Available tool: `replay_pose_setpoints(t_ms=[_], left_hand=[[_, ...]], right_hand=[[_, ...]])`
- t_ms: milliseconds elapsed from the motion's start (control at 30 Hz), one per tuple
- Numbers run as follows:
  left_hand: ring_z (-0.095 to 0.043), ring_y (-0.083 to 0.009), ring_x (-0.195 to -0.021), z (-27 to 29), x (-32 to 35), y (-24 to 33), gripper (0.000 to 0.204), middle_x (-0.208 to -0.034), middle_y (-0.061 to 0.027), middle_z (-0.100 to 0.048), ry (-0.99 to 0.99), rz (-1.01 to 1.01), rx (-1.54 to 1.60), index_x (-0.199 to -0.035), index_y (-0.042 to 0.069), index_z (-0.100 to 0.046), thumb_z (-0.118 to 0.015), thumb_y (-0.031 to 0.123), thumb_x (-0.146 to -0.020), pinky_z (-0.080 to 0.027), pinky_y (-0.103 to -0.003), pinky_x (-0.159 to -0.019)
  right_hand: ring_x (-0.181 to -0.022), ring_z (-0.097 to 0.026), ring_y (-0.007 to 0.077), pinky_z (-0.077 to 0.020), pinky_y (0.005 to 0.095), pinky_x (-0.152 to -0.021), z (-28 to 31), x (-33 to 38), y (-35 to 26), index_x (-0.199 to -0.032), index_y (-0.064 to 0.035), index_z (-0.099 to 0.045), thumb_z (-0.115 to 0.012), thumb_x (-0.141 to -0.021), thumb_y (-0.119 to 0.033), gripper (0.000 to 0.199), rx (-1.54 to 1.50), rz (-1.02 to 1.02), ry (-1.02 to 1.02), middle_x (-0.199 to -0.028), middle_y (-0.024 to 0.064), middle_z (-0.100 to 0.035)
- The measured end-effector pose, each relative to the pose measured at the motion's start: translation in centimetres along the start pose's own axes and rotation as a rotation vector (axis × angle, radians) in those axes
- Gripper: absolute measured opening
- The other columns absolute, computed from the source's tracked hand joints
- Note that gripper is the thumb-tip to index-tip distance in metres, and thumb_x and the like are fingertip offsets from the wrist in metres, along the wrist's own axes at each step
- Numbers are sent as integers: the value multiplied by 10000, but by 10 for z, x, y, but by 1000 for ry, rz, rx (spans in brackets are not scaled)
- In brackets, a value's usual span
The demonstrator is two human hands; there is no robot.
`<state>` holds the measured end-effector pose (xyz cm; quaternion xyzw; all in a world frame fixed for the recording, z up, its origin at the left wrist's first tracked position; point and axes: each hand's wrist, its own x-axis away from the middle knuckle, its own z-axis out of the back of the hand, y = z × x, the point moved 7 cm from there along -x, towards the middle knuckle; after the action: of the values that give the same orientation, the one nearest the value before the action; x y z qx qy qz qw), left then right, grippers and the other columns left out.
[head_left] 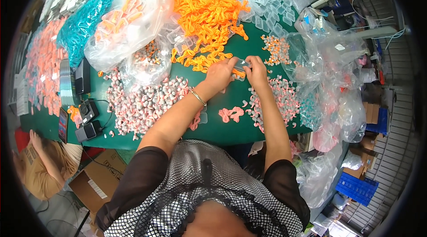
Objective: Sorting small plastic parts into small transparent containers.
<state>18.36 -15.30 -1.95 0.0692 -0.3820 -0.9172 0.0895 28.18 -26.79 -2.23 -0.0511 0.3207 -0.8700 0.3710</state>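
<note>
Both hands meet over the middle of the green table around a small clear plastic case (240, 64) with an orange corded piece (239, 74) in or against it. My left hand (219, 76), a bangle on its wrist, grips the case's left side with closed fingers. From the right, my right hand (257, 75) pinches its other side. Just beyond lies a large heap of orange cord bundles (204, 12). Closer to me are a few pink cord bundles (231, 114). Fingers hide part of the case, so I cannot tell whether its lid is closed.
Piles of small pink-and-grey plug-like pieces (142, 103) lie left and right (280, 103); orange-and-grey ones (275, 49) sit farther off. Clear cases (267, 10) fill the back. Plastic bags (133, 23) stand left, small black devices (89, 111) nearer. Another person (44, 166) sits at lower left.
</note>
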Motion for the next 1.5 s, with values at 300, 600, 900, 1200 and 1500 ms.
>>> replay_pose_setpoints(t_ms=[300, 600, 900, 1200, 1500], left_hand=[[-616, -309, -823, -8, 3, -1, 274, -891, -104, -563, 110, -294, -90, -1042, 87, -636, -687, 213, -805, -507, -408, -703], [-606, -312, -804, 33, 17, 12, 218, -884, -112, -559, -39, -233, 169, -958, 69, -652, -600, 272, -896, -488, -417, -694], [-599, -247, -688, 232, 64, 2, 139, -799, -99, -622, 695, -206, -30, -934, 74, -706, -689, 186, -855, -486, -333, -607], [-601, -266, -755, 333, 84, -161, 303, -958, -135, -613, 521, 338, -549, -1076, 34, -636, -683, 213, -837, -492, -364, -677], [-476, -162, -790, 318, 85, -167, 342, -994, -69, -544, 668, 333, -227, -1222, 25, -591, -602, 93, -887, -421, -278, -728]], right_hand=[[-899, -597, 346, -493, 385, -779, 15, 32, -53, -1031, 4, -586, -696, -778, -61, 284, 87, 364, -15, -950, 146, -609], [-740, -622, 248, -492, 324, -678, 20, 30, -63, -1022, -2, -639, -657, -832, -49, 197, -262, 106, -158, -889, 119, -632], [-825, -632, 246, -507, 327, -753, 28, -72, 5, -1062, -30, -632, -692, -810, -126, 276, -171, 84, 163, -949, 130, -655], [-1056, -557, 345, -433, 427, -919, 59, -181, 114, -1146, -64, -599, -720, -779, -320, 463, 37, -119, 422, -1127, 180, -615], [-1277, -426, 353, -327, 436, -1058, 118, -268, 218, -1362, -157, -473, -577, -813, -612, 721, 348, -468, 286, -1369, 173, -471]])
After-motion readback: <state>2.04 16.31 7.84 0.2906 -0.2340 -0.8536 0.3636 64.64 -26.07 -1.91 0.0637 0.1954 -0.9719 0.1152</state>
